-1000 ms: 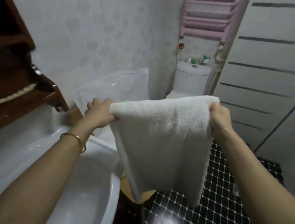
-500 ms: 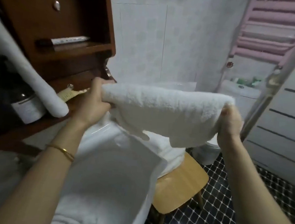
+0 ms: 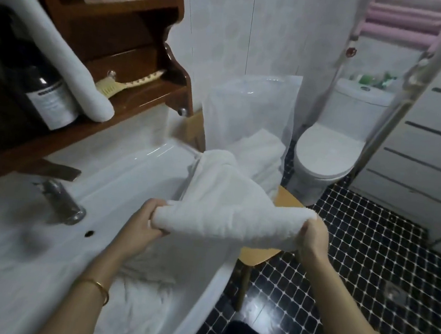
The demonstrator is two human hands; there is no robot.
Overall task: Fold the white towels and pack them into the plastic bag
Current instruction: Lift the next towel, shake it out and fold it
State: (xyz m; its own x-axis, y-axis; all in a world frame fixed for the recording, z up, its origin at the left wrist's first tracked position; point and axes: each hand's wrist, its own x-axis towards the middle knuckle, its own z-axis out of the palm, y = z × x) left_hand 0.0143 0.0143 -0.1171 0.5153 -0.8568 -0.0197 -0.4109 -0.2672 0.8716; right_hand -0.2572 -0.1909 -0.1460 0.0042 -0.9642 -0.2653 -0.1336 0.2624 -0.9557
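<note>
**White towel** (image 3: 225, 211), one, part-folded. Its near edge is stretched level between the two grips, above the outer rim of the basin (image 3: 142, 163). From there the cloth runs away from the person and narrows to a bunched far end at the basin's far rim, just in front of the plastic bag.

**Left grip** (image 3: 144, 221): fingers curled tight round the towel's left near corner. A gold bangle (image 3: 98, 287) is on the wrist.

**Right grip** (image 3: 313, 237): fingers closed on the right near corner, the cloth gathered in the fist.

**Plastic bag** (image 3: 251, 107): clear, upright, mouth at the top. It stands on a wooden stool (image 3: 258, 256) beside the basin. Folded towels (image 3: 262, 149) are stacked in its lower part.

**Loose towels** (image 3: 143, 303): white, crumpled, lying in the basin below the left forearm.

**Surroundings:**
- A chrome tap (image 3: 61, 201) stands at the basin's back.
- A dark wooden shelf (image 3: 139, 97) holds a dark bottle (image 3: 48, 98), a rolled white cloth (image 3: 69, 59) and a brush (image 3: 130, 81).
- A toilet (image 3: 327, 157) stands beyond the stool.
- The floor (image 3: 367, 266) is laid with black tiles.
</note>
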